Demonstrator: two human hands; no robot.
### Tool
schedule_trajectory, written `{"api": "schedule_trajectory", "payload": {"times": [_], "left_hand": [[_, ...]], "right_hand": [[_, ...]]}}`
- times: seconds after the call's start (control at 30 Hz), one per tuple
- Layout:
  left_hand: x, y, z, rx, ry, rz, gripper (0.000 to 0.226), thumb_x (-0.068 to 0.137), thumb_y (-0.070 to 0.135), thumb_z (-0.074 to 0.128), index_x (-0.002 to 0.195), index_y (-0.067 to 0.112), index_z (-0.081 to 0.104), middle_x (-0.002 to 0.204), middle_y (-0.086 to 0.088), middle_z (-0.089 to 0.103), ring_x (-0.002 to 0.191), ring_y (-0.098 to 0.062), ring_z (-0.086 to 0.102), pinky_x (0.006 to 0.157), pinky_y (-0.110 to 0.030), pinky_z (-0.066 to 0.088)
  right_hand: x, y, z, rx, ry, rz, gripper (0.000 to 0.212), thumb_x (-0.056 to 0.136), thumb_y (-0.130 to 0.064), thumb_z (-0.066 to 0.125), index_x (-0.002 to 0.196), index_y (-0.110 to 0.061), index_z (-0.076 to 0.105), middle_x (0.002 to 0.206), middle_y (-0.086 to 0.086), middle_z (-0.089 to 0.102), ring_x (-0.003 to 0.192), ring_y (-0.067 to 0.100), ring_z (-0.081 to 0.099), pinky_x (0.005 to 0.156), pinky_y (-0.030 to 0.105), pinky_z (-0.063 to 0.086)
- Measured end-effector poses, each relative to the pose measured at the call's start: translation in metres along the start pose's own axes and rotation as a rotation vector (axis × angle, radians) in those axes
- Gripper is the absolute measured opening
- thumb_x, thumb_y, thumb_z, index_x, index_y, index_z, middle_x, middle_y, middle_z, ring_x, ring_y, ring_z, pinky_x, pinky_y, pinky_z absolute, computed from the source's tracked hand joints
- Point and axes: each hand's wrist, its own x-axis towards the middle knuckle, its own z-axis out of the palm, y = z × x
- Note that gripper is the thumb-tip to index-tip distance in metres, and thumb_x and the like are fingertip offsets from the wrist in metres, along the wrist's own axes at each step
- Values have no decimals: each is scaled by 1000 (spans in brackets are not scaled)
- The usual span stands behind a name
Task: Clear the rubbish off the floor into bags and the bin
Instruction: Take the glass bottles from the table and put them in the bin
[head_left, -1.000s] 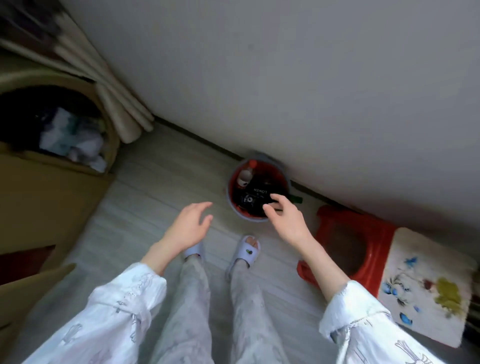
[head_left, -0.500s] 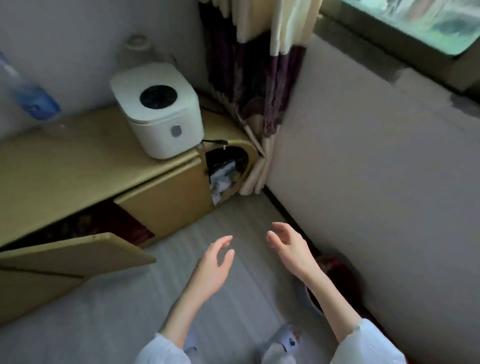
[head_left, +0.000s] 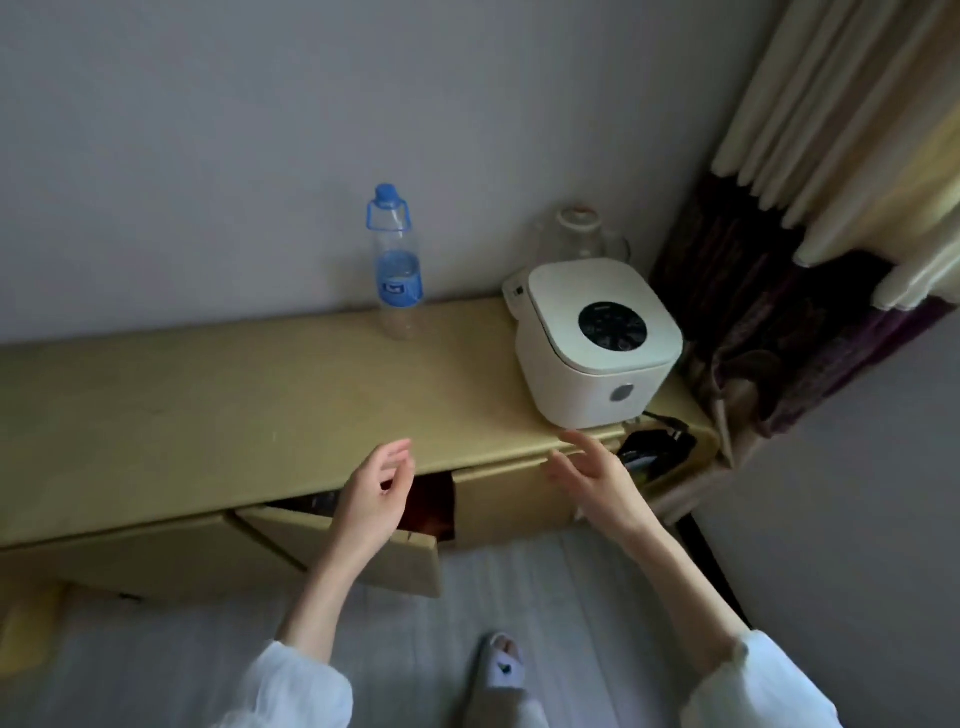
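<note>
Both arms reach forward from white sleeves toward a low yellow cabinet (head_left: 234, 395) that stands against the grey wall. The left hand (head_left: 371, 499) is raised in front of the cabinet's front edge, palm turned toward the right, fingers loosely bent and a little apart, holding nothing. The right hand (head_left: 597, 480) is held up at about the same height, palm turned toward the left, fingers nearly straight and slightly spread, its fingertips near the cabinet's front edge just below the white rice cooker (head_left: 597, 343); whether they touch the edge cannot be told. The two hands are apart, palms roughly facing each other.

On the cabinet top, a clear water bottle (head_left: 396, 270) with a blue cap and blue label stands upright near the wall, left of the rice cooker. Behind the rice cooker is a clear glass jar (head_left: 576, 234). A cabinet door (head_left: 363, 551) hangs open and tilted below the left hand, with a dark, reddish interior behind it. At the cabinet's right end, an open compartment (head_left: 654, 452) holds dark items. A curtain (head_left: 810, 208) hangs to the right of the cabinet. One slipper (head_left: 501, 665) shows on the pale floor (head_left: 545, 597) between the arms. No rubbish or bin can be made out on the visible floor.
</note>
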Motion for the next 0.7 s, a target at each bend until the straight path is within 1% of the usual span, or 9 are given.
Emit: {"api": "schedule_trajectory", "payload": {"times": [0.13, 0.23, 0.37, 0.47, 0.53, 0.63, 0.7], "left_hand": [[48, 1, -23, 37, 36, 2, 32, 96, 22, 46, 127, 14, 52, 124, -2, 57, 105, -8, 51, 89, -19, 37], [84, 15, -33, 40, 65, 1, 32, 96, 23, 45, 127, 16, 51, 124, 1, 55, 106, -7, 50, 89, -19, 37], [127, 36, -41, 76, 57, 41, 33, 97, 23, 45, 128, 18, 50, 118, 9, 52, 106, -4, 48, 90, -17, 35], [163, 37, -54, 78, 87, 59, 32, 95, 18, 48, 127, 13, 52, 123, 2, 56, 109, -8, 52, 93, -17, 35], [184, 34, -63, 78, 108, 42, 32, 94, 14, 50, 126, 10, 53, 125, -3, 58, 110, -11, 53, 93, -16, 35], [214, 30, -75, 56, 116, 37, 31, 93, 5, 50, 124, 4, 54, 124, -7, 59, 108, -9, 52, 90, -10, 33], [237, 27, -86, 59, 99, 48, 32, 92, 3, 49, 124, 3, 54, 124, -7, 59, 108, -7, 52, 91, -11, 33]], "right_hand": [[55, -35, 10, -50, -69, -79, 39, 93, -28, 54, 128, -13, 49, 102, 6, 70, 98, 22, 65, 91, 41, 51], [94, -63, 12, -118, -107, -131, 39, 93, -31, 53, 128, -14, 50, 108, 7, 68, 103, 23, 64, 94, 41, 49], [138, -106, 13, -209, -131, -216, 39, 93, -29, 53, 128, -12, 52, 115, 10, 66, 109, 23, 62, 95, 34, 48], [170, -140, 18, -299, -138, -279, 39, 94, -28, 52, 129, -12, 51, 118, 10, 65, 110, 23, 61, 92, 29, 45], [190, -159, 25, -336, -138, -286, 40, 94, -29, 51, 131, -14, 50, 118, 9, 65, 111, 23, 59, 91, 26, 43], [222, -185, 38, -372, -131, -310, 39, 94, -28, 51, 130, -15, 51, 117, 10, 65, 112, 24, 58, 90, 26, 42], [246, -206, 50, -394, -107, -319, 38, 94, -27, 49, 130, -14, 51, 120, 10, 64, 114, 24, 57, 90, 26, 41]]}}
